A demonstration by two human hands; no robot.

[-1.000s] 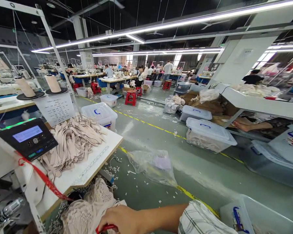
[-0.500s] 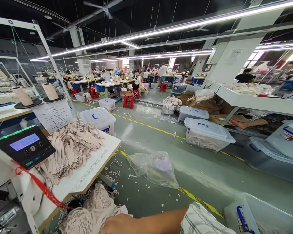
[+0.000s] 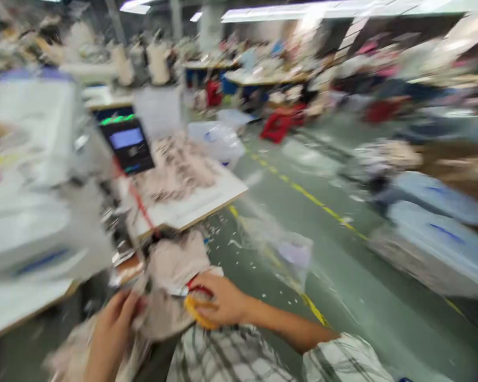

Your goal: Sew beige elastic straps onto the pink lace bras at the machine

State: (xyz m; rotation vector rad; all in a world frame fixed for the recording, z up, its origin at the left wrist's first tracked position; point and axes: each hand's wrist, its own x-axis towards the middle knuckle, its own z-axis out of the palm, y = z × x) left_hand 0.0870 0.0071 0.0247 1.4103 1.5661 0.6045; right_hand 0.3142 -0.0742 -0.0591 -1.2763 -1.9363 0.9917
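The whole view is smeared by motion. My right hand [image 3: 223, 301] is closed round a tool with red and yellow handles [image 3: 196, 309], low in the middle. It rests against a bundle of beige lace fabric [image 3: 175, 270] lying below the table edge. My left hand [image 3: 112, 330] is at the lower left, fingers curled onto the same fabric. A plaid cloth [image 3: 231, 355] covers my lap beneath both hands.
A white table [image 3: 207, 199] carries a heap of beige strips [image 3: 179, 170] and a dark control panel [image 3: 127, 143]. A white sewing machine [image 3: 32, 212] fills the left. On the floor lie a clear plastic bag [image 3: 289, 249], lidded bins [image 3: 434, 249] and a yellow line [image 3: 310, 197].
The view has swung down and left and blurred. My left hand has come into view on the fabric. My right hand has risen with the red and yellow tool.
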